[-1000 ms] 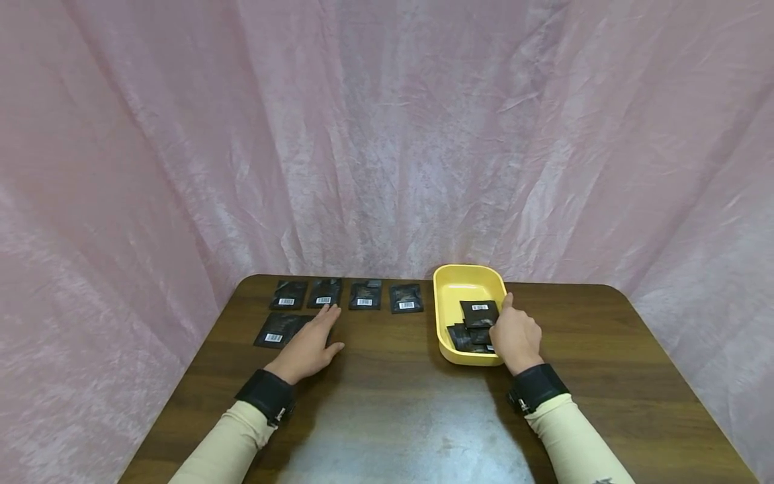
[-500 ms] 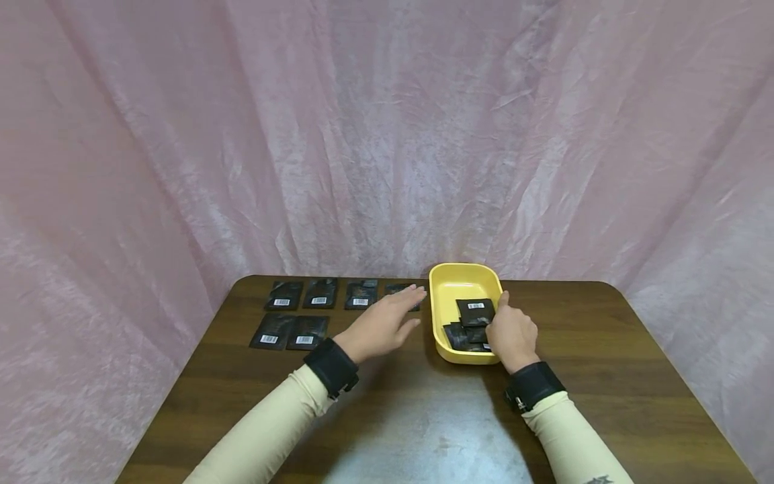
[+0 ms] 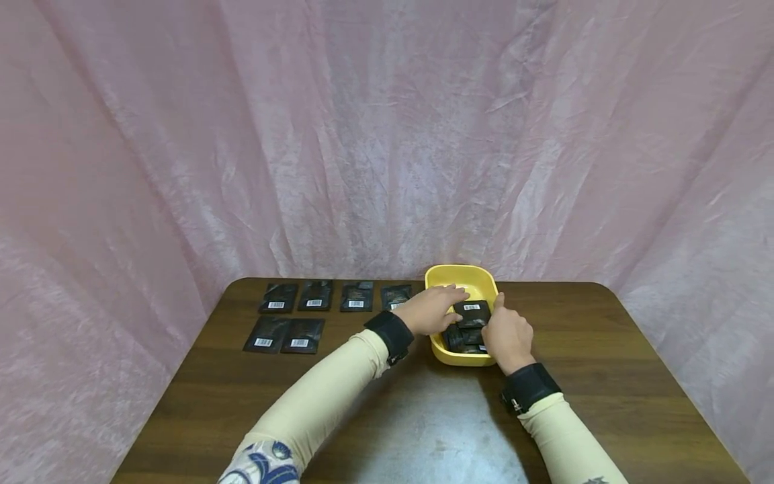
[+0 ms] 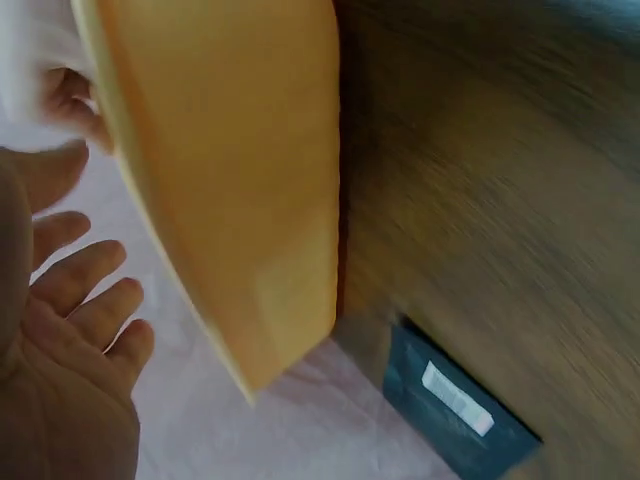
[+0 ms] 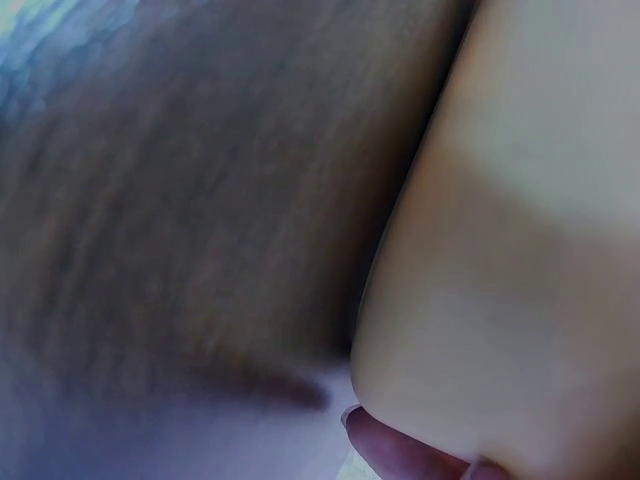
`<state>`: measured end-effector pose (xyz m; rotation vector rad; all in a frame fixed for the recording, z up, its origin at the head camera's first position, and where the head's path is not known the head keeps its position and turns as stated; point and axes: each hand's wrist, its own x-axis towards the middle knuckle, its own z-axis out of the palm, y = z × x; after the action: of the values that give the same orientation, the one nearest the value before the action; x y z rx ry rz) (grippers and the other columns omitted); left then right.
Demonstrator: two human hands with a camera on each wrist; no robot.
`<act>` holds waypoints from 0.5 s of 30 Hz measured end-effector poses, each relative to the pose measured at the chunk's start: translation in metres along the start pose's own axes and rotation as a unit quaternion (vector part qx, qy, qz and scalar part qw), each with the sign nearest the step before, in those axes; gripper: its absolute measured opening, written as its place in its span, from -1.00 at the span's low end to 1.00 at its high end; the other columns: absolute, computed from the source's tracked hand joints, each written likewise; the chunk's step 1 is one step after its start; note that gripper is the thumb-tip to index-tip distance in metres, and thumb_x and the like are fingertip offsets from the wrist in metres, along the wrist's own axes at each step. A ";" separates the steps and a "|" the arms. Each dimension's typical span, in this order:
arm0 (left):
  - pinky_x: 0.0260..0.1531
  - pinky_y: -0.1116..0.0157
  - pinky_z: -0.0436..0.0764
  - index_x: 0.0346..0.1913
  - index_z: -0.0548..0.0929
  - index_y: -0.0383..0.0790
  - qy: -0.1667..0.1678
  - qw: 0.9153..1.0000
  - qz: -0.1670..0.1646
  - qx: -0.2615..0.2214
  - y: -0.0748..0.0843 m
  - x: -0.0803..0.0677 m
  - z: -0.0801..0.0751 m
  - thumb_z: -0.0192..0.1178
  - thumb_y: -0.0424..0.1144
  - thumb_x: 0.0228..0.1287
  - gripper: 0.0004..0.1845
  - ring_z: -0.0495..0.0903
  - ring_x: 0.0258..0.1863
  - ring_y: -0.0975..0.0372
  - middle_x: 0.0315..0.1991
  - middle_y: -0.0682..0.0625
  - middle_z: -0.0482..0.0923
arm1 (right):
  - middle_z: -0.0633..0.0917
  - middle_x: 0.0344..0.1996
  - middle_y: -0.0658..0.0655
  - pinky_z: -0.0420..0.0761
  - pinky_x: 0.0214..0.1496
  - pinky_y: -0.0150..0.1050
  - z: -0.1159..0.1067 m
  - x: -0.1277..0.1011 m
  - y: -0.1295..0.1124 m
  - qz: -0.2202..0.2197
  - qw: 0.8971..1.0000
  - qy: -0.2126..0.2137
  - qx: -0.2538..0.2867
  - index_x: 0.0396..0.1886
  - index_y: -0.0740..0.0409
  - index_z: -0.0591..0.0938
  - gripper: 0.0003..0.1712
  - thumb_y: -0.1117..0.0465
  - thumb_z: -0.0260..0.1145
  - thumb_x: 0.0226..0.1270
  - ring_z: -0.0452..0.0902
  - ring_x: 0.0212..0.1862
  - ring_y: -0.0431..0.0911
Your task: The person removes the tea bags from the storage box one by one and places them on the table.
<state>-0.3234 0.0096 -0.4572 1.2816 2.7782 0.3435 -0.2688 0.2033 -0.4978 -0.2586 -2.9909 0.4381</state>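
Observation:
A yellow plastic tray (image 3: 463, 360) holds several flat black packets (image 3: 473, 313) with white barcode labels. My left hand (image 3: 428, 310) reaches over the tray's left rim, fingers loosely extended above the packets. In the left wrist view that hand (image 4: 75, 310) holds nothing, and the tray's yellow side wall (image 4: 235, 180) rises beside it. My right hand (image 3: 509, 337) grips the tray's right rim, index finger laid along the edge. Its fingertips (image 5: 400, 445) show against the tray wall (image 5: 500, 260) in the right wrist view.
Several black packets lie in a back row on the brown wooden table (image 3: 363, 417), from the far-left packet (image 3: 279, 298) to one (image 3: 396, 294) partly behind my left hand. Two more packets (image 3: 266, 335) lie side by side in front. A pink curtain (image 3: 387, 134) hangs behind.
My left hand has moved right, from a packet in the front row to over the tray, uncovering the second front packet. My right hand keeps its grip on the rim.

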 end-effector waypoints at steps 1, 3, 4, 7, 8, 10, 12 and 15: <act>0.64 0.15 0.33 0.59 0.45 -0.09 -0.009 1.000 -0.003 0.000 0.001 0.006 0.003 0.26 -0.02 0.58 -0.38 0.35 0.65 0.07 0.60 -0.06 0.42 | 0.78 -0.30 0.43 0.64 -0.40 0.11 0.000 0.000 0.000 0.001 1.000 0.000 0.001 0.67 0.44 0.15 -0.03 0.23 0.32 0.35 0.68 -0.42 0.20; 0.64 0.16 0.34 0.60 0.44 -0.04 -0.032 0.999 -0.008 0.008 0.005 0.017 0.009 0.29 0.03 0.54 -0.33 0.35 0.65 0.07 0.61 -0.05 0.41 | 0.78 -0.30 0.43 0.63 -0.42 0.09 -0.001 -0.001 0.000 0.002 1.000 -0.002 0.002 0.67 0.43 0.14 -0.02 0.23 0.31 0.35 0.68 -0.42 0.21; 0.64 0.16 0.34 0.60 0.43 -0.03 -0.042 0.999 -0.010 0.013 0.007 0.022 0.013 0.31 0.05 0.52 -0.31 0.35 0.65 0.07 0.62 -0.05 0.40 | 0.78 -0.30 0.43 0.62 -0.42 0.09 -0.001 -0.001 0.000 0.003 1.000 -0.001 0.002 0.68 0.42 0.14 -0.02 0.23 0.31 0.34 0.68 -0.42 0.21; 0.63 0.17 0.35 0.63 0.40 0.04 -0.077 0.996 -0.021 0.030 0.014 0.033 0.023 0.31 0.08 0.51 -0.28 0.34 0.65 0.10 0.64 -0.01 0.37 | 0.77 -0.34 0.40 0.60 -0.45 0.06 -0.001 -0.002 0.000 0.005 1.000 -0.004 0.005 0.69 0.41 0.13 -0.02 0.23 0.30 0.35 0.66 -0.44 0.19; 0.61 0.19 0.37 0.63 0.40 0.05 -0.083 0.996 -0.023 0.034 0.015 0.037 0.026 0.30 0.07 0.52 -0.29 0.37 0.64 0.12 0.63 0.01 0.39 | 0.77 -0.35 0.39 0.60 -0.45 0.06 0.000 -0.003 0.000 0.006 1.000 -0.003 0.005 0.69 0.40 0.13 -0.02 0.23 0.30 0.35 0.66 -0.45 0.18; 0.57 0.21 0.42 0.62 0.41 0.05 -0.091 0.995 -0.027 0.038 0.018 0.042 0.033 0.27 0.03 0.53 -0.33 0.43 0.59 0.15 0.59 0.04 0.44 | 0.76 -0.38 0.38 0.60 -0.46 0.06 0.001 -0.004 -0.001 0.005 1.000 -0.001 0.005 0.68 0.40 0.14 -0.02 0.22 0.31 0.35 0.65 -0.46 0.18; 0.52 0.24 0.48 0.60 0.43 0.03 -0.093 0.994 -0.033 0.040 0.020 0.045 0.039 0.22 -0.03 0.55 -0.38 0.51 0.53 0.18 0.55 0.05 0.50 | 0.75 -0.40 0.36 0.60 -0.46 0.06 0.002 -0.006 -0.002 0.003 1.000 0.001 0.005 0.68 0.40 0.15 -0.02 0.22 0.32 0.34 0.65 -0.46 0.18; 0.46 0.29 0.53 0.59 0.45 0.02 -0.087 0.995 -0.043 0.040 0.020 0.048 0.047 0.17 -0.11 0.56 -0.41 0.58 0.46 0.20 0.50 0.06 0.55 | 0.73 -0.46 0.32 0.59 -0.47 0.04 0.003 -0.008 -0.004 0.001 1.000 -0.003 0.005 0.69 0.38 0.15 -0.01 0.21 0.32 0.35 0.63 -0.49 0.16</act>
<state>-0.3324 0.0669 -0.4965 1.1430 2.7123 0.1113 -0.2623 0.1977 -0.4998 -0.2600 -2.9929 0.4545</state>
